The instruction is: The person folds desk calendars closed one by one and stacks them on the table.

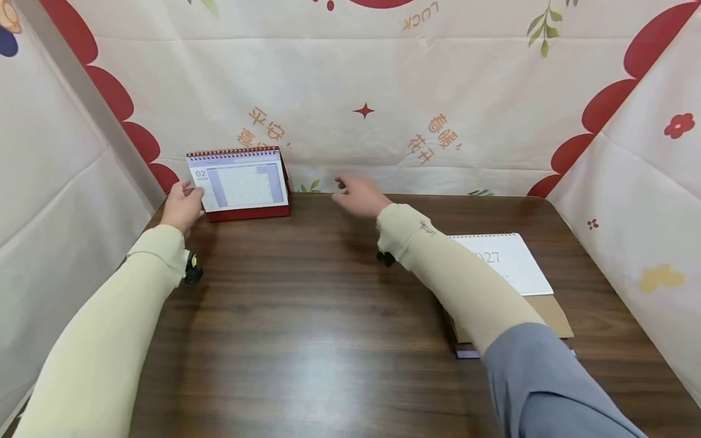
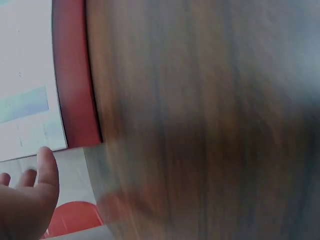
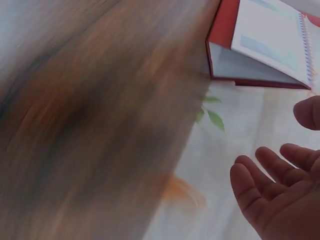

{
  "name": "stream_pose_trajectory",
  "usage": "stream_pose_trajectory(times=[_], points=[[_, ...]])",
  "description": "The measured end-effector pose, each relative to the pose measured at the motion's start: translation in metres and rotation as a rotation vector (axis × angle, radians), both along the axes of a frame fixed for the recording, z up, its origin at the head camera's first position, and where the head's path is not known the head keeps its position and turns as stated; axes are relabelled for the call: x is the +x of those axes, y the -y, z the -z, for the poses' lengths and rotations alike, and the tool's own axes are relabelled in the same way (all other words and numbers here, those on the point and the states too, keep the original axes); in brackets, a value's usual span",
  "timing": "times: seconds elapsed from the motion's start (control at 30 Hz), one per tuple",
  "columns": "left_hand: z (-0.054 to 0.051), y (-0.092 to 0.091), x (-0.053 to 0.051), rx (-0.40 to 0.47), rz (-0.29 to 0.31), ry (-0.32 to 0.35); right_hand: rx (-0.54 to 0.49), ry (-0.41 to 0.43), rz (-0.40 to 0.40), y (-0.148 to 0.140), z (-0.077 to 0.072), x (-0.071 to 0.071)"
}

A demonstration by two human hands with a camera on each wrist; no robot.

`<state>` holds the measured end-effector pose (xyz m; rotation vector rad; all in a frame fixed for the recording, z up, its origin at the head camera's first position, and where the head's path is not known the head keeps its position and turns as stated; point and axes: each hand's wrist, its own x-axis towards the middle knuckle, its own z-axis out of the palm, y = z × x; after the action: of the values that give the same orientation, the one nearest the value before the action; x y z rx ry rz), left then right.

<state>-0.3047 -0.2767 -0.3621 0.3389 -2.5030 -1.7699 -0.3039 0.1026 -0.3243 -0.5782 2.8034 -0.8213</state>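
A desk calendar with a red base and a spiral top stands upright at the table's back left, its page marked 02. My left hand is at the calendar's left edge, fingers loosely bent; in the left wrist view the fingers are beside the calendar's edge, and I cannot tell whether they touch it. To the right of the calendar, my right hand hovers apart from it over the back of the table. The right wrist view shows its fingers spread and relaxed, holding nothing.
A white spiral calendar reading 2027 lies on a brown board at the right, atop a stack partly hidden by my right sleeve. Patterned cloth walls enclose the dark wooden table at the back and sides.
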Motion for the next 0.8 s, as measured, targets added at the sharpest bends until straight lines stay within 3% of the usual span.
stream_pose_trajectory(times=[0.13, 0.3, 0.53, 0.8], points=[[0.0, -0.007, -0.012, 0.106, -0.021, 0.017, -0.043, 0.002, -0.007, 0.022, 0.016, -0.013], [0.006, -0.008, -0.018, 0.151, -0.074, 0.046, -0.073, 0.02, -0.025, 0.042, 0.036, -0.016], [0.009, -0.006, -0.016, 0.081, 0.042, 0.099, -0.122, 0.033, 0.004, 0.053, 0.044, -0.012], [0.012, -0.01, -0.018, 0.173, 0.073, 0.07, -0.221, -0.053, 0.045, 0.063, 0.039, -0.019]])
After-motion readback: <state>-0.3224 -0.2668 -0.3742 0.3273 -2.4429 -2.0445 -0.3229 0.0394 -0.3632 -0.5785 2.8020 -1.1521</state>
